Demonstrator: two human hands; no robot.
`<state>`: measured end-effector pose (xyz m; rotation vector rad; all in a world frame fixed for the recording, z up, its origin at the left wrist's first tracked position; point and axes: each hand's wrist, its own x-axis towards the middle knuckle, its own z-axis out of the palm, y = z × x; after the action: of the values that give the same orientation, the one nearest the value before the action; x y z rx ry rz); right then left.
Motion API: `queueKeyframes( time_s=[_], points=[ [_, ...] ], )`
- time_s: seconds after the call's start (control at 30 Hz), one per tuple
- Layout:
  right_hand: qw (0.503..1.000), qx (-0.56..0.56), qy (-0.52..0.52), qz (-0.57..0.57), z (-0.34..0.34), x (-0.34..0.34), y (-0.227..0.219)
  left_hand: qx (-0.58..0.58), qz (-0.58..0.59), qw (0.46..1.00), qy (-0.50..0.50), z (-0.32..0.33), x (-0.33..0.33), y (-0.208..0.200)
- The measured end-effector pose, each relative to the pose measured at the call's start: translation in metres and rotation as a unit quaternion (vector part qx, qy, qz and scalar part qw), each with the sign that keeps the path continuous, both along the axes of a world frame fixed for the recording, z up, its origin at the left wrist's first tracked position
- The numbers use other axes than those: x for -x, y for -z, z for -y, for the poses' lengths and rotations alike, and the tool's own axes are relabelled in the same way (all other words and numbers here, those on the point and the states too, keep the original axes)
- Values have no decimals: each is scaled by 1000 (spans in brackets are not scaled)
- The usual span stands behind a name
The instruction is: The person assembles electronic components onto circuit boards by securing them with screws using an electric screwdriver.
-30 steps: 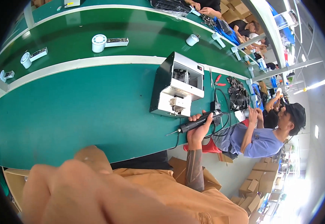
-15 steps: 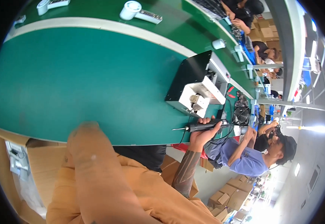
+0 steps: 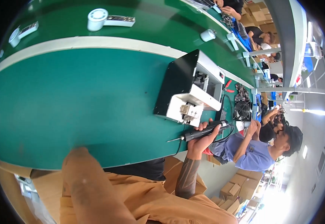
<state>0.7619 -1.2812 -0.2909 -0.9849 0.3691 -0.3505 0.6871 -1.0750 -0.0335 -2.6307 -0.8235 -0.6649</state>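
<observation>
My right hand (image 3: 203, 139) is wrapped round a black electric screwdriver (image 3: 206, 130), whose thin metal bit points left over the green bench top. A cable runs from its back end. Just beyond that hand stands a boxy black and white machine (image 3: 185, 85), with a metal mechanism (image 3: 189, 112) on its near face; the bit is apart from it. On the left, my left forearm (image 3: 85, 183) reaches up to the bench's near edge. My left hand is smeared by motion, and its fingers cannot be made out.
Behind a pale rail (image 3: 95, 42), white round-headed devices (image 3: 97, 19) lie on a green surface. Red-handled pliers (image 3: 228, 86) and a black fan (image 3: 242, 111) are right of the machine. A co-worker in a blue shirt (image 3: 255, 151) sits at the right. An open carton (image 3: 48, 186) stands lower left.
The view has shifted, so the bench's near edge and my left forearm sit lower in the picture. My right hand still grips the screwdriver by the machine.
</observation>
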Motion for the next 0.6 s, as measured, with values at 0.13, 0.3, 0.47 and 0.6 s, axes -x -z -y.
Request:
queueKeyframes(
  time_s=[0.13, 0.3, 0.47, 0.6],
  points=[
    [999, -24, 30, 8, 4, 5, -4, -24, 24, 999, 17, 16, -21, -1],
    [996, -70, 47, -2, -13, -8, -12, -47, 47, 997, 45, 30, -35, -3],
    [997, -56, 59, -1, -4, -7, -15, -74, 79, 994, 26, 38, -36, -7],
    [999, -50, 7, -20, -1, -8, -28, -98, 111, 989, -14, 43, -37, -15]
  ],
)
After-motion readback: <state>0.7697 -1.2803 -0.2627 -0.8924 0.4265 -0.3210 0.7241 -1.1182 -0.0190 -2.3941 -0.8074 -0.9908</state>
